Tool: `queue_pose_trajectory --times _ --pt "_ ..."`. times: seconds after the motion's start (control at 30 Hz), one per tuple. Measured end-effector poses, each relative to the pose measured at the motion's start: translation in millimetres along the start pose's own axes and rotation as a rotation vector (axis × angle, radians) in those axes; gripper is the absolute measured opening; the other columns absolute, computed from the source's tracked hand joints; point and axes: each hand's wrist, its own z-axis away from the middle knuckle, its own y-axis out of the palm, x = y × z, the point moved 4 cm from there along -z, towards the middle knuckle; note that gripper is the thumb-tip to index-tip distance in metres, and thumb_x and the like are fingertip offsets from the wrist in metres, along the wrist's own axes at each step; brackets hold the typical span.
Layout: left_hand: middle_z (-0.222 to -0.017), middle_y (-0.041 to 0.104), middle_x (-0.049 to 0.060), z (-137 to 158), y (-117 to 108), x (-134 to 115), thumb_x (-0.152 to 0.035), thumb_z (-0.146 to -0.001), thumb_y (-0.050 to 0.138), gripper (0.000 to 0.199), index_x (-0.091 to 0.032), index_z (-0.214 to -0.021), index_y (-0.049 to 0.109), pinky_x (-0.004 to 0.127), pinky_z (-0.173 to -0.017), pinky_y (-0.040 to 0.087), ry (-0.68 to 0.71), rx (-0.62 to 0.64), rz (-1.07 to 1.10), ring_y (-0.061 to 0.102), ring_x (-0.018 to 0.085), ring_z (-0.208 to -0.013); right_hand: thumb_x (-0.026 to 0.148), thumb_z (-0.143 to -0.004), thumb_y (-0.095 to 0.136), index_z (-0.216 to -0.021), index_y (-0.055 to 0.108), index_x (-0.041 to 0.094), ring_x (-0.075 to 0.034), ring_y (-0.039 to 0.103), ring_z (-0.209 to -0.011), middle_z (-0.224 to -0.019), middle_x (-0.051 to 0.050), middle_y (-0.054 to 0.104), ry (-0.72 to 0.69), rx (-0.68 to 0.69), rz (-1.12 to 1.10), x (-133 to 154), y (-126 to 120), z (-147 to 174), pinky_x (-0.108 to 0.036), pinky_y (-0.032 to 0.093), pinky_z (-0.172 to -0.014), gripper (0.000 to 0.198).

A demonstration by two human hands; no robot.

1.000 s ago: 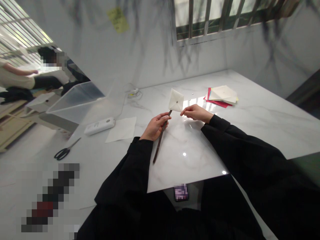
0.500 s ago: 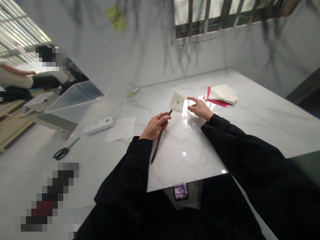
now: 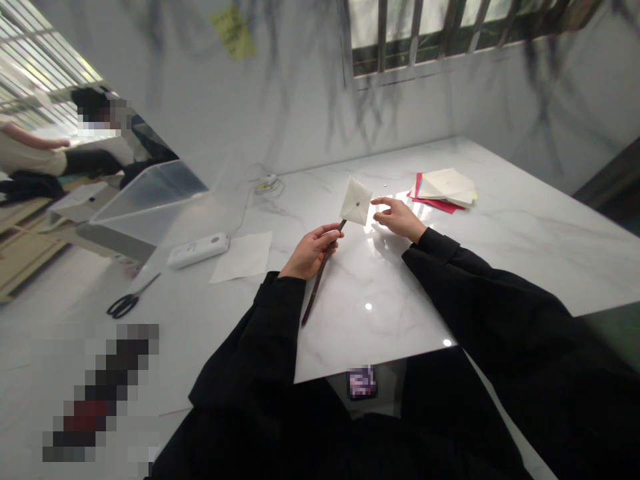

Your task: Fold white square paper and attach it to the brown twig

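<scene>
My left hand [image 3: 313, 252] is closed around a dark brown stick [image 3: 316, 288], whose lower end slants down toward the table's front edge. At the stick's upper end sits a cream paper pinwheel [image 3: 351, 208] with creased folds meeting at a small dark pin in the middle. Just right of the pinwheel, my right hand [image 3: 397, 219] holds nothing, thumb and index finger apart. Its index fingertip is right by the paper's edge; whether it touches, I cannot tell.
Coloured and cream paper sheets [image 3: 445, 189] are stacked at the right back of the marble-patterned table [image 3: 525, 247]. A single sheet [image 3: 243, 258], a white power strip [image 3: 199, 251] and black-handled scissors [image 3: 126, 304] lie left. A clear plastic box [image 3: 145, 200] stands beyond; other people sit behind it.
The pinwheel head has turned slightly and shifted a little right. My right index finger has lowered slightly toward its edge. My left hand keeps its hold on the stick.
</scene>
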Motion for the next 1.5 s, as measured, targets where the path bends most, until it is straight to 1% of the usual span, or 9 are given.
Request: queue_pose_trajectory --times 0.13,0.23,0.33,0.5,0.63,0.9,1.13,1.37,1.5 --pt "-0.103 0.074 0.006 0 0 0 -0.036 -0.067 0.094 0.050 -0.017 -0.110 0.077 0.025 -0.069 0.045 0.006 -0.003 -0.013 0.058 0.010 -0.074 0.022 -0.082 0.063 -0.155 0.056 0.014 -0.018 0.059 -0.067 -0.069 0.001 0.068 -0.036 -0.029 -0.007 3 -3 1 -0.030 0.048 -0.069 0.074" --pt "-0.104 0.075 0.007 0 0 -1 -0.039 -0.065 0.095 0.052 -0.018 -0.109 0.077 0.025 -0.070 0.046 0.006 -0.011 -0.023 0.058 0.010 -0.075 0.024 -0.083 0.063 -0.132 0.076 0.016 -0.017 0.058 -0.066 -0.070 -0.001 0.068 -0.073 0.031 0.050 6 -1 2 -0.030 0.048 -0.073 0.051" --pt "-0.105 0.075 0.007 0 -1 -1 -0.040 -0.063 0.097 0.055 -0.018 -0.110 0.077 0.025 -0.070 0.047 0.000 -0.015 -0.021 0.059 0.010 -0.075 0.024 -0.084 0.062 -0.121 0.081 0.017 -0.017 0.061 -0.069 -0.072 -0.003 0.070 -0.056 0.030 0.083 6 0 2 -0.031 0.049 -0.075 0.042" --pt "-0.104 0.075 0.007 -1 -1 0 -0.038 -0.066 0.096 0.051 -0.018 -0.109 0.077 0.025 -0.069 0.046 0.004 -0.003 -0.015 0.058 0.010 -0.074 0.024 -0.083 0.063 -0.151 0.060 0.013 -0.018 0.058 -0.066 -0.075 -0.003 0.071 -0.001 -0.083 0.026 5 -6 2 -0.031 0.049 -0.071 0.069" --pt "-0.104 0.075 0.007 -1 -1 1 -0.037 -0.069 0.093 0.049 -0.017 -0.111 0.077 0.025 -0.070 0.046 0.013 0.003 -0.022 0.058 0.010 -0.074 0.022 -0.084 0.059 -0.164 0.043 0.016 -0.018 0.056 -0.065 -0.083 -0.003 0.074 -0.088 -0.138 0.026 15 -11 6 -0.032 0.051 -0.074 0.082" --pt "-0.103 0.075 0.007 -2 -1 1 -0.039 -0.067 0.095 0.051 -0.018 -0.110 0.077 0.026 -0.071 0.047 0.011 0.009 -0.033 0.058 0.011 -0.074 0.021 -0.081 0.060 -0.138 0.072 0.015 -0.016 0.053 -0.063 -0.064 0.002 0.065 -0.136 -0.070 0.049 19 -7 8 -0.032 0.048 -0.076 0.058" --pt "-0.102 0.075 0.006 -2 -1 1 -0.040 -0.064 0.097 0.055 -0.018 -0.110 0.077 0.025 -0.071 0.046 0.006 0.016 -0.021 0.058 0.010 -0.074 0.021 -0.081 0.062 -0.150 0.060 0.012 -0.016 0.050 -0.062 -0.064 0.002 0.063 -0.115 -0.080 -0.014 11 -6 3 -0.030 0.045 -0.069 0.070" --pt "-0.102 0.075 0.006 -2 -1 2 -0.040 -0.063 0.098 0.056 -0.018 -0.111 0.077 0.025 -0.070 0.046 0.004 0.015 -0.014 0.059 0.010 -0.075 0.024 -0.083 0.061 -0.128 0.076 0.011 -0.014 0.042 -0.056 -0.057 0.005 0.053 -0.119 -0.027 -0.019 11 -5 2 -0.030 0.037 -0.063 0.049" --pt "-0.102 0.075 0.006 -2 -1 2 -0.040 -0.063 0.098 0.056 -0.018 -0.110 0.077 0.024 -0.069 0.047 0.011 0.014 -0.014 0.059 0.010 -0.074 0.025 -0.084 0.062 -0.132 0.074 0.013 -0.014 0.045 -0.057 -0.059 0.004 0.055 -0.093 -0.023 -0.012 10 -5 2 -0.030 0.039 -0.063 0.051"
